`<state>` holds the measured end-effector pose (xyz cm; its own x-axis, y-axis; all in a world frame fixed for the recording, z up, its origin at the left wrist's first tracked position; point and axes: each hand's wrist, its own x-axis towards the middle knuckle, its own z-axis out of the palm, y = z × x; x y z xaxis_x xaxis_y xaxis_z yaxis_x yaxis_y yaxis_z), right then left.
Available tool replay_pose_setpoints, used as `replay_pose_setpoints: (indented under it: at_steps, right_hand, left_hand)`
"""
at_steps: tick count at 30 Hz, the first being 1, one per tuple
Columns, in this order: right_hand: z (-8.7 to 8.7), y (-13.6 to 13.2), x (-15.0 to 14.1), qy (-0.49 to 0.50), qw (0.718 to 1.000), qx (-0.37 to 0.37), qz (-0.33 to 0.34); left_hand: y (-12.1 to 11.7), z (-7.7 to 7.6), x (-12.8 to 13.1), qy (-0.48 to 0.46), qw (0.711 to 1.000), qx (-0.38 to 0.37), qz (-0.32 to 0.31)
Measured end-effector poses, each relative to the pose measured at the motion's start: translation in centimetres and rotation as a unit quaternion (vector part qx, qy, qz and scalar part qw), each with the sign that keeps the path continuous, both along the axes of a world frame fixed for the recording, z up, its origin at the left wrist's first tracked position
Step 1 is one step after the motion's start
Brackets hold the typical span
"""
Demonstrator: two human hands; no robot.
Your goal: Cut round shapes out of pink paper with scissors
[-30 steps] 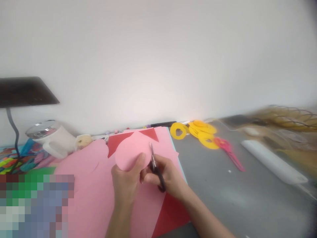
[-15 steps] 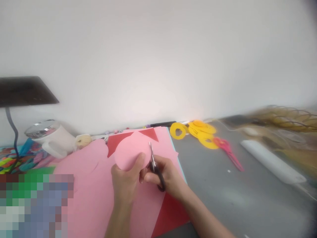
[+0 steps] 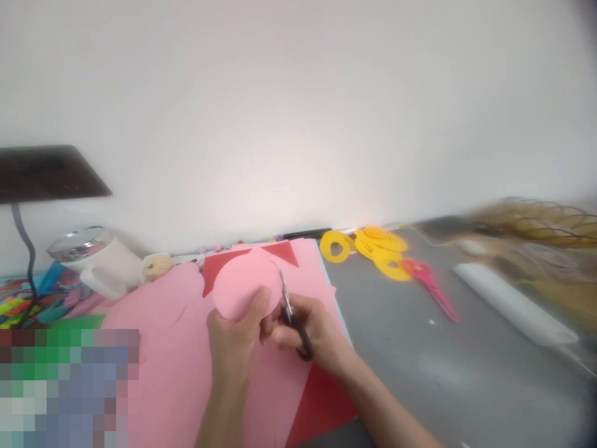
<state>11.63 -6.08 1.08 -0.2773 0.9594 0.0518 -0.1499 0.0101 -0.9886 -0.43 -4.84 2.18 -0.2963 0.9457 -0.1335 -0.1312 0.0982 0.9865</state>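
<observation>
Between the thumb and fingers of my left hand [image 3: 240, 333] is a round pink paper disc [image 3: 240, 283], its face turned up toward me. My right hand [image 3: 310, 330] grips black-handled scissors [image 3: 296, 330], their blades pointing up and away along the disc's right edge. The blades look nearly closed. My hands almost touch at the fingers. Beneath them lie large pink paper sheets [image 3: 172, 373], with red paper [image 3: 321, 404] showing at the lower right and dark red pieces behind the disc.
Yellow paper rings [image 3: 334, 247] and pink scissors [image 3: 433, 289] lie on the grey table [image 3: 410, 379] to the right, near a long white bar [image 3: 515, 305]. At the left stand a white mug-like container [image 3: 109, 264] and a dark panel [image 3: 51, 173]. A wall rises behind.
The pink disc and my left hand have shifted slightly left, away from the scissor blades, and a thin sliver shows by the tip. My right hand stays nearly in place.
</observation>
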Motion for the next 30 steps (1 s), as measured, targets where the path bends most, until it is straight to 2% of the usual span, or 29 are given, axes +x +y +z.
replay_pose_setpoints:
  at_steps: [13,21,30]
  right_hand:
    - [-0.6,0.1,0.3,0.009,1.000,0.005,-0.007]
    - [-0.9,0.2,0.3,0.015,1.000,0.011,-0.015]
    - [-0.7,0.0,0.4,0.018,1.000,-0.014,0.008]
  left_hand:
    - [-0.1,0.2,-0.1,0.052,0.999,-0.004,-0.006]
    - [-0.6,1.2,0.3,0.063,0.998,-0.014,-0.007]
    - [-0.4,0.7,0.1,0.060,0.998,-0.005,-0.003]
